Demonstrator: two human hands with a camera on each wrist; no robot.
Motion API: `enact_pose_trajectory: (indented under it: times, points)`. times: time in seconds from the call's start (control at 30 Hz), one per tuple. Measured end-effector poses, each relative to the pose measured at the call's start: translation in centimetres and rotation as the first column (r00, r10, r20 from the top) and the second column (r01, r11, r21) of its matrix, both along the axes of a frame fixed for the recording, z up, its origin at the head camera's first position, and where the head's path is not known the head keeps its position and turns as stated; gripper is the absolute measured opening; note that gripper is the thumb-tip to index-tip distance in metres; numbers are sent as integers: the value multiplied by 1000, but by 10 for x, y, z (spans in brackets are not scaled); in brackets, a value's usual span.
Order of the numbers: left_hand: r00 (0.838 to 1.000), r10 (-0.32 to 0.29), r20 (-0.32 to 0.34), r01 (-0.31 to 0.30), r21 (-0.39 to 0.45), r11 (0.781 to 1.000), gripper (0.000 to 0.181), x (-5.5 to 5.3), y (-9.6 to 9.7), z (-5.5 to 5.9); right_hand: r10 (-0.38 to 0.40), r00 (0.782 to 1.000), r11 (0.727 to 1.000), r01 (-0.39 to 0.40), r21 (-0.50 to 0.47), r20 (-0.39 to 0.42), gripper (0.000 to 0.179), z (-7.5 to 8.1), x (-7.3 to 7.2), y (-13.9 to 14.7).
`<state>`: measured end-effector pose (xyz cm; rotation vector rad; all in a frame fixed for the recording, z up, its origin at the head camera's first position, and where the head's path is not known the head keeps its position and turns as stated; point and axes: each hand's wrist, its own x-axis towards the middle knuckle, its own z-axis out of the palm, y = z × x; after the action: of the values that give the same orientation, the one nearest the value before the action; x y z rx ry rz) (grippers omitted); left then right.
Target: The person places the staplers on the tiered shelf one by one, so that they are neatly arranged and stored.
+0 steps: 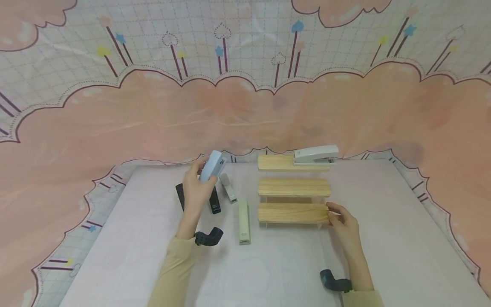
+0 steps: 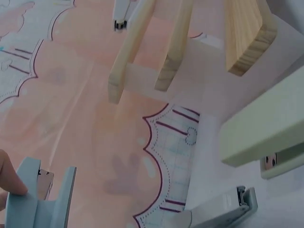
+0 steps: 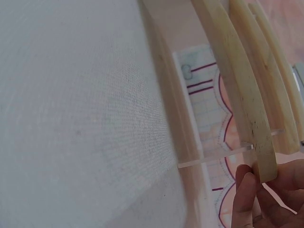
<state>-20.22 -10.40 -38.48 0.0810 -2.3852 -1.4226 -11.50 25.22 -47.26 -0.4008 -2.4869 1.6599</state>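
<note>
My left hand (image 1: 196, 183) holds a light blue stapler (image 1: 212, 166) above the left part of the table; in the left wrist view the blue stapler (image 2: 35, 199) shows at the lower left with a finger on it. My right hand (image 1: 345, 228) grips the right end of the lowest wooden shelf board (image 1: 293, 213), thumb and fingers on either side of the board (image 3: 263, 164) in the right wrist view. On the top board (image 1: 274, 162) of this three-step rack sits a white stapler (image 1: 316, 154), towards the right end.
Below and around my left hand lie a grey stapler (image 1: 228, 188), a black stapler (image 1: 215, 201) and another black object (image 1: 180, 196), partly hidden by the hand. A pale green stapler (image 1: 244, 222) lies left of the rack. A patterned cloth (image 1: 230, 115) hangs behind the white table (image 1: 276, 273).
</note>
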Motion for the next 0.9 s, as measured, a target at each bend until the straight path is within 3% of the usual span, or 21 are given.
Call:
enact_pose_trajectory:
  times: [0.23, 0.47, 0.7, 0.8, 0.9]
  points:
    - [994, -104, -41, 102, -58, 993, 58, -6, 18, 3, -8, 1000, 1000, 8, 0, 3, 35, -1, -1, 0]
    - [974, -215, -76, 208, -94, 974, 57, -13, 34, 7, -7, 1000, 1000, 7, -15, 20, 36, -2, -1, 1]
    - [951, -310, -24, 303, -145, 942, 57, -20, 47, 18, -2, 1000, 1000, 3, -22, 22, 36, -3, -2, 1]
    - [931, -365, 1, 359, -176, 917, 57, -24, 50, 22, 1, 1000, 1000, 0, -25, 23, 36, -3, -1, 1]
    - [901, -433, 23, 428, -197, 882, 56, -29, 53, 26, 0, 1000, 1000, 0, -18, 25, 36, -3, -1, 1]
